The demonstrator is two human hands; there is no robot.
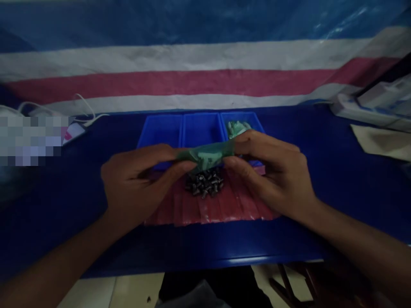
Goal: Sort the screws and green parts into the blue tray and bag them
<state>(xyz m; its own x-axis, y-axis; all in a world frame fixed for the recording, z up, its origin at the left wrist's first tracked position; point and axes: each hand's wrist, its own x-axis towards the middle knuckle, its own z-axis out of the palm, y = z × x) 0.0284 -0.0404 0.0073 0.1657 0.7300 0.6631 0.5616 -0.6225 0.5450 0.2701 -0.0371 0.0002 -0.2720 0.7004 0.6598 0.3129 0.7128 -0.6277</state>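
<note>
Between my two hands a small green plastic bag (210,155) is stretched sideways, with pale pieces inside that are too blurred to name. My left hand (138,177) pinches its left end between thumb and fingers. At the other end my right hand (272,171) grips it the same way. Just below the bag lies a pile of small dark metal screws (205,183). They rest on red plastic bags (208,209) laid side by side on the blue table. Part of the pile is hidden behind the green bag.
Three blue bins (162,128) stand in a row behind my hands; the right one contains green bags (236,127). White cables (88,107) lie at the left. At the right are a white box-like object (369,112) and a beige sheet (382,141). A striped tarp (192,81) hangs behind.
</note>
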